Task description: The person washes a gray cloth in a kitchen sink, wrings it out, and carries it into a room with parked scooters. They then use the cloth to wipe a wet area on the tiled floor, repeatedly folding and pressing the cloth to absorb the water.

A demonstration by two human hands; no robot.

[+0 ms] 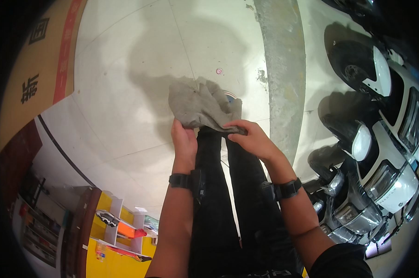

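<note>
at the far left a tan wall panel (31, 92) with a red stripe curves along the rim, and below it a yellow and white shelf unit (117, 227) stands at the lower left, well apart from the hands. the pale tiled floor (126, 92) fills the middle.

the left hand (184, 141) is clenched on the lower left edge of a crumpled grey cloth (200, 104), fingers wrapped over the fabric and thumb hidden behind it. a black wrist strap (179, 180) sits on that forearm. the cloth is held out in front of the body, above the person's dark trousers (232, 217), bunched into folds and not touching the floor.

the right hand (251, 136) is grasping the cloth's lower right edge in a pinch, fingertips (230, 126) pressed flat on a thin flap of fabric. a second black strap (288, 189) is on that wrist.

to handle the cloth well, i judge both grips need to sit at true corners rather than mid-edge, since the bulk hangs in a wad between and above the hands; the right pinch looks shallow and could slip if the cloth is pulled taut. keeping the hands level and moving them apart evenly would let the folds fall open.

right of the hands runs a grey concrete strip (283, 69), and past it a row of parked scooters (376, 153) in white and black.
</note>
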